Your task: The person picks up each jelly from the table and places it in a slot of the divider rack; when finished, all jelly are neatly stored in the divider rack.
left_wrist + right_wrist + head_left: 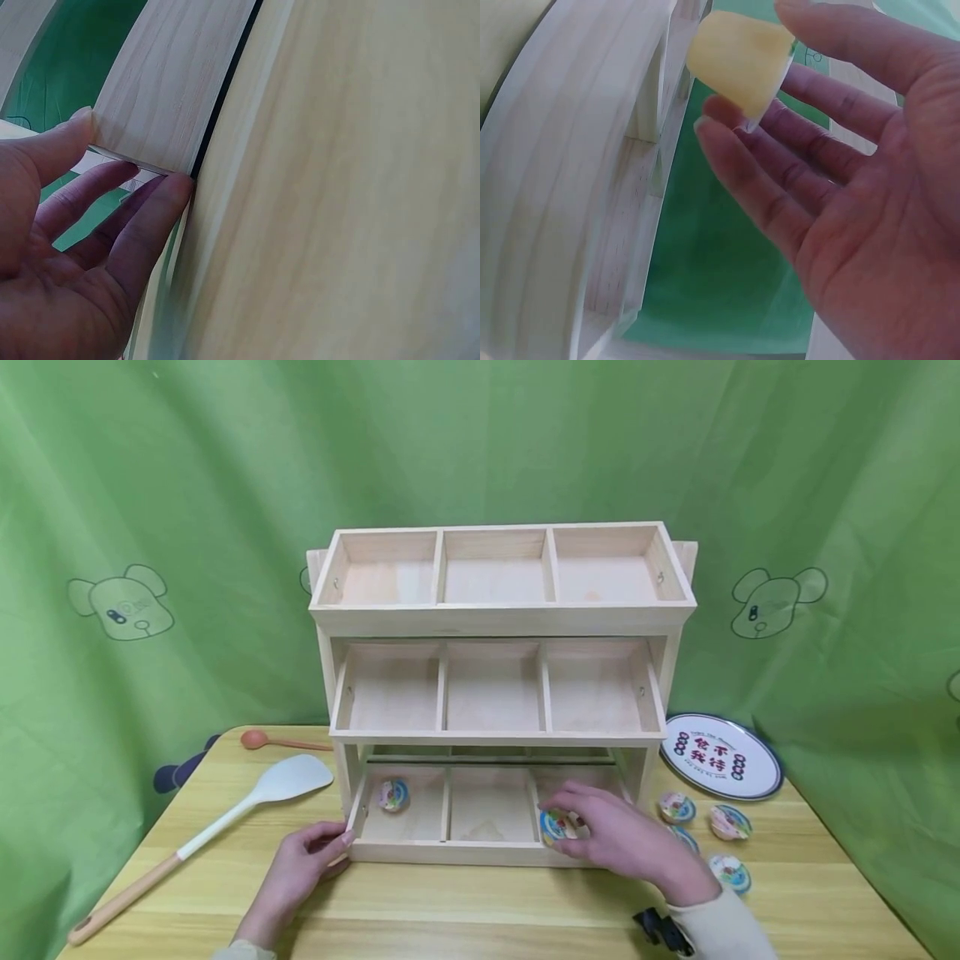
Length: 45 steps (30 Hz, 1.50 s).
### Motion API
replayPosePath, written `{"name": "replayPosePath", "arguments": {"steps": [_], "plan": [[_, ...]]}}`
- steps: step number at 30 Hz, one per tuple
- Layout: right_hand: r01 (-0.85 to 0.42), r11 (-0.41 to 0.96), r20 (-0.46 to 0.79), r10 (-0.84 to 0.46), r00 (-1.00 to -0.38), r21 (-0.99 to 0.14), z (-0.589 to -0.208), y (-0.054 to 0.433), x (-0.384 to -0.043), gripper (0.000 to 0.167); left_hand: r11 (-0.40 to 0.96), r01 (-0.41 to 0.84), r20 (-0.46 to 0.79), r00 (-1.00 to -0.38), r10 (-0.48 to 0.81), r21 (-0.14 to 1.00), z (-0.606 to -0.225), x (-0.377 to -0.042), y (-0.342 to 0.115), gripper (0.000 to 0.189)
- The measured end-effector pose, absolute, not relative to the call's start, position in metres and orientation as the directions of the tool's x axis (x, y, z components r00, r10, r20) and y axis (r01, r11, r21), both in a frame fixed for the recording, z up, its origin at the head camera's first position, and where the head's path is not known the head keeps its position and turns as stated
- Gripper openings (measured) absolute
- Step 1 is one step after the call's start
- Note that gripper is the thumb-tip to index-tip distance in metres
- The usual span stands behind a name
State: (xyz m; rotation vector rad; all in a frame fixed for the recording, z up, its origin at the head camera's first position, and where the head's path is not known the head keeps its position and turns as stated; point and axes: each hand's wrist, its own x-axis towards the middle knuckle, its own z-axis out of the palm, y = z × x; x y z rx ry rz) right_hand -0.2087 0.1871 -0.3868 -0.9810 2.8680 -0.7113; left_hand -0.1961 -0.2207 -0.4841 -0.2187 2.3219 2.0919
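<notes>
A three-tier wooden rack stands at the middle of the table in the head view, each tier split into three compartments. My left hand grips the front left corner of the bottom tray, thumb and fingers on opposite edges in the left wrist view. In my right hand a jelly cup with a blue printed lid is pinched at the bottom tray's right compartment. The right wrist view shows the cup's yellow body tilted between thumb and fingers. Another jelly cup lies in the bottom left compartment.
Several jelly cups lie right of the rack, one partly hidden by my right arm. Behind them is an oval plate with red lettering. At left lie a white spatula with wooden handle and a small reddish spoon. Green curtain surrounds the table.
</notes>
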Motion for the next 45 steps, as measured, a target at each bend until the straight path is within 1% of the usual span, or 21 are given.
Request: {"name": "replayPosePath", "arguments": {"steps": [4, 9, 20, 29, 35, 45], "plan": [[-0.591, 0.684, 0.126, -0.602, -0.788, -0.428, -0.387, 0.183, -0.21, 0.045, 0.088, -0.106, -0.098, -0.991, -0.095, 0.99, -0.486, -0.196, -0.221, 0.03], [-0.59, 0.682, 0.117, -0.607, -0.786, -0.432, -0.388, 0.177, -0.212, 0.045, 0.09, -0.116, -0.107, -0.989, -0.103, 0.989, -0.489, -0.195, -0.224, 0.029], [-0.608, 0.64, 0.134, -0.629, -0.765, -0.47, -0.392, 0.164, -0.215, 0.043, 0.093, -0.122, -0.113, -0.988, -0.101, 0.988, -0.486, -0.197, -0.224, 0.029], [-0.612, 0.649, 0.109, -0.641, -0.76, -0.453, -0.395, 0.155, -0.216, 0.042, 0.085, -0.136, -0.126, -0.985, -0.117, 0.987, -0.485, -0.193, -0.221, 0.028], [-0.63, 0.641, 0.124, -0.651, -0.749, -0.438, -0.392, 0.146, -0.216, 0.043, 0.084, -0.124, -0.115, -0.987, -0.111, 0.989, -0.485, -0.196, -0.221, 0.028], [-0.646, 0.603, 0.118, -0.682, -0.722, -0.468, -0.392, 0.125, -0.217, 0.041, 0.091, -0.114, -0.104, -0.988, -0.111, 0.989, -0.486, -0.198, -0.221, 0.027]]}}
